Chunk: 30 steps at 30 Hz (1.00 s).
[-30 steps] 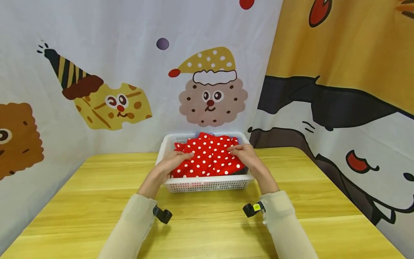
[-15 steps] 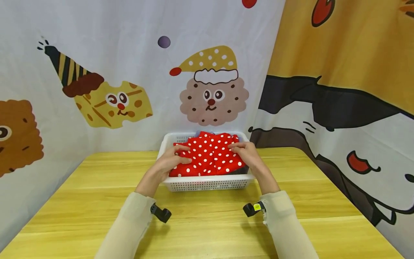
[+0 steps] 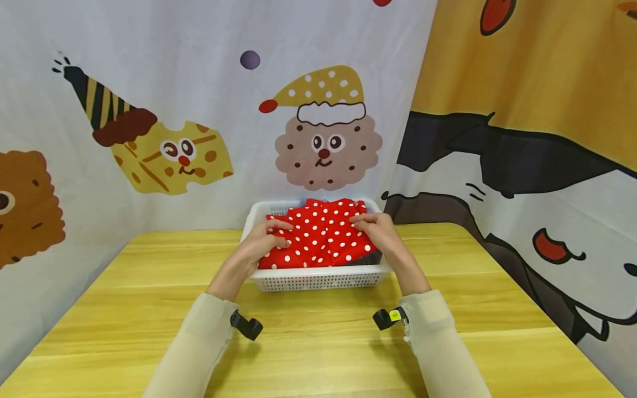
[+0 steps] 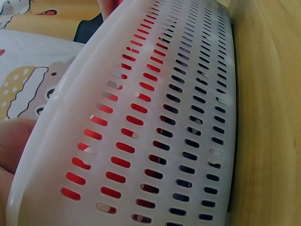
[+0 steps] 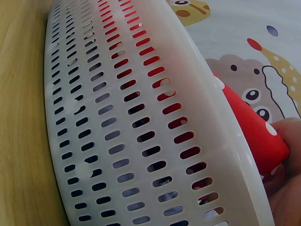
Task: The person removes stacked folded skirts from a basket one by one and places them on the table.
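Note:
A red garment with white polka dots (image 3: 320,235) lies spread over the top of a white perforated plastic basket (image 3: 318,281). My left hand (image 3: 256,243) rests at the garment's left side, thumb and fingers spread apart over the cloth. On the opposite side, my right hand (image 3: 382,233) pinches the garment's right part; in the right wrist view a fold of red cloth (image 5: 254,127) rises above the rim between thumb and fingers. Most of the left hand is hidden behind the basket wall (image 4: 141,122) in the left wrist view.
Dark cloth (image 3: 369,258) shows under the garment at the basket's front right, with a bluish-purple piece at the back. The basket stands on a wooden table (image 3: 318,337) against a curtain (image 3: 199,99) printed with cartoon figures.
My left thumb and fingers have spread apart and shifted slightly left and away from the cloth's middle. My right hand keeps its place. The view has tilted slightly.

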Each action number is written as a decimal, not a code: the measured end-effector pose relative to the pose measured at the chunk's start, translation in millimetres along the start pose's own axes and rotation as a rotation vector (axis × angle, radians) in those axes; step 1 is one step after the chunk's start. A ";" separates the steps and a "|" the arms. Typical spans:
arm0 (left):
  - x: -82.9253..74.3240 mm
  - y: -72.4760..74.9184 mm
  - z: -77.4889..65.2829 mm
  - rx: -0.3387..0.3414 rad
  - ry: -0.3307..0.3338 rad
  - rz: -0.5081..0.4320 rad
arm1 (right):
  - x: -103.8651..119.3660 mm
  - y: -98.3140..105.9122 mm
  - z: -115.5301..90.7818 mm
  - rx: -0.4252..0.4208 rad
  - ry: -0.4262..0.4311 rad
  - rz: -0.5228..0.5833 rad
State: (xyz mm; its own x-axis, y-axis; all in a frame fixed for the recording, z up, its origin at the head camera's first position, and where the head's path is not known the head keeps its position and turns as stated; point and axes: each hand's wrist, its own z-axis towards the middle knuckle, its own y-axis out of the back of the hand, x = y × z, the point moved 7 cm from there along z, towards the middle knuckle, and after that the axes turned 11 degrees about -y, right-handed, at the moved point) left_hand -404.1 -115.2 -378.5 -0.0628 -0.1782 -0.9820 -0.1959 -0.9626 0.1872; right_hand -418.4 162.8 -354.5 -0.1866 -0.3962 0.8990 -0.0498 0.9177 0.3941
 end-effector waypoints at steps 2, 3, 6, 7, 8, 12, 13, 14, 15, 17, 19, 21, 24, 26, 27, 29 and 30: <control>-0.2 -1.2 0.5 0.013 0.007 -0.009 | 0.6 0.8 -0.6 -0.001 -0.001 0.001; -0.3 -2.0 0.8 0.020 0.010 -0.014 | 0.8 1.3 -0.7 -0.001 -0.001 0.002; -1.0 -4.2 1.9 0.039 0.014 -0.020 | 1.9 3.0 -0.2 -0.004 0.005 0.008; -1.3 -4.8 2.2 0.045 0.012 -0.019 | 2.4 3.5 -0.1 -0.004 0.009 0.013; -1.7 -5.3 2.4 0.050 0.009 -0.021 | 2.8 4.0 -0.4 -0.004 0.012 0.015; -4.0 -6.5 2.1 0.063 -0.009 -0.014 | 5.6 5.2 -2.1 0.000 0.034 0.022; -4.6 -6.6 1.9 0.066 -0.013 -0.012 | 6.4 5.3 -2.7 0.002 0.040 0.023; -5.1 -6.8 1.7 0.067 -0.016 -0.009 | 7.4 5.6 -3.6 0.002 0.045 0.023; -5.5 -6.7 1.6 0.066 -0.018 -0.005 | 8.4 5.8 -4.2 0.002 0.051 0.023; -6.2 -6.5 1.9 0.061 -0.025 0.003 | 10.4 6.1 -5.3 0.003 0.060 0.024; -6.9 -6.1 1.8 0.051 -0.029 0.017 | 12.1 6.3 -6.6 0.003 0.064 0.024; -7.9 -5.4 1.7 0.032 -0.034 0.031 | 13.8 6.4 -7.7 0.001 0.068 0.022; -10.0 -4.4 0.8 0.000 -0.040 0.045 | 16.9 6.8 -10.2 -0.002 0.071 0.027; -11.8 -3.8 0.3 -0.021 -0.047 0.044 | 19.6 7.5 -12.3 -0.006 0.079 0.031; -12.5 -3.5 0.1 -0.031 -0.049 0.044 | 21.0 7.8 -13.6 -0.009 0.081 0.033; -14.2 -3.5 -0.4 -0.043 -0.060 0.041 | 24.4 8.5 -15.8 -0.012 0.094 0.038; -14.8 -3.6 -1.0 -0.050 -0.063 0.037 | 25.8 8.5 -16.8 -0.013 0.100 0.037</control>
State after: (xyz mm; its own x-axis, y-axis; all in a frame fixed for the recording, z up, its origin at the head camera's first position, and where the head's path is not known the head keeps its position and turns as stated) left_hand -401.5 -109.4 -364.7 -0.1309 -0.2019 -0.9706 -0.1436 -0.9649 0.2200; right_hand -407.1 159.9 -324.7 -0.0896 -0.3631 0.9274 -0.0322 0.9317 0.3617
